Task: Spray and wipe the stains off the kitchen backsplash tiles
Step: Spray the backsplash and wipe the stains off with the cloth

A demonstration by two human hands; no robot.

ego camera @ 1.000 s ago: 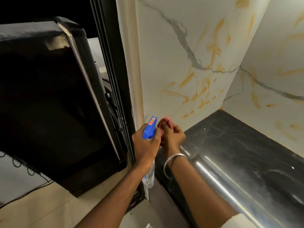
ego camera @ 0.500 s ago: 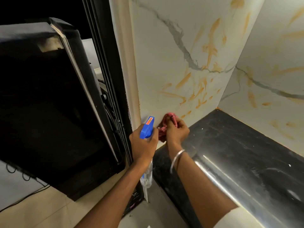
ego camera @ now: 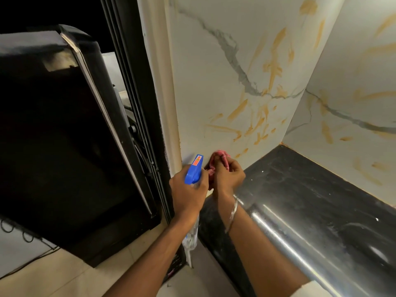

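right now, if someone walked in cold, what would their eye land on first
First, the orange stains smeared across the white marbled tiles, on both walls of the corner above the black counter. Next, low at the wall's left edge, the left hand grips a blue spray bottle, and the right hand beside it holds a bunched pink cloth.

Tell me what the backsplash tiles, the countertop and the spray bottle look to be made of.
Backsplash tiles: glossy white ceramic or marble-look stone, going by the grey veining and soft sheen. Countertop: polished black stone, probably granite; it mirrors light along its rounded edge. Spray bottle: plastic, an opaque blue head over a clear body.
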